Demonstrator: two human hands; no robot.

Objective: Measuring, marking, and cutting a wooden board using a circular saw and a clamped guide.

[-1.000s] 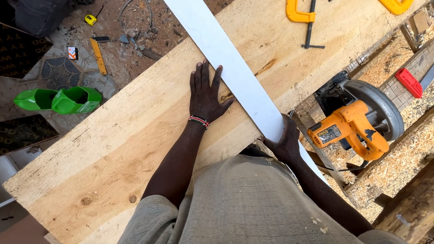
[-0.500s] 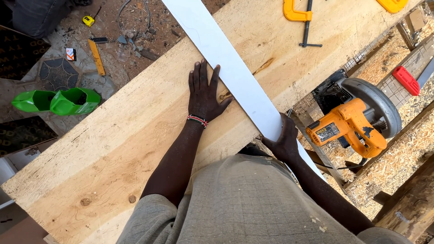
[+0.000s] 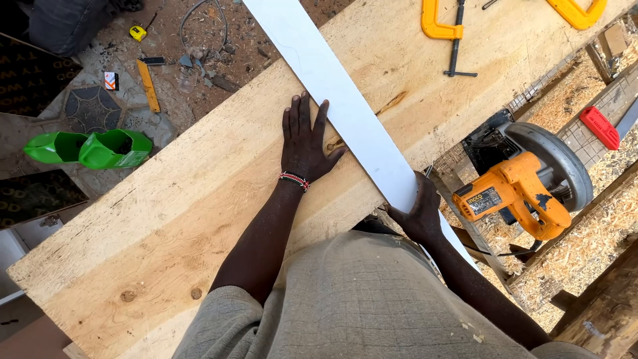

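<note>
Little has changed: your left hand (image 3: 303, 145) stays spread flat on the plank (image 3: 199, 199), fingertips against the white strip (image 3: 345, 113). Your right hand (image 3: 419, 213) keeps gripping the strip's near end, beside the orange saw (image 3: 518, 189).

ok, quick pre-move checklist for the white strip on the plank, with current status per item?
1. Left hand flat on the wooden plank, fingertips against the edge of the white strip: ok.
2. Right hand has a grip on the strip's near end at the plank's edge: ok.
3. Strip lies flat along the plank: cannot tell, its far end runs out of frame.
4. Circular saw is apart from both hands, off the plank to the right: ok.
5. Yellow clamp lies loose on the plank, not clamping the strip: not ok.
6. Any cut line marked on the plank: cannot tell.
</note>
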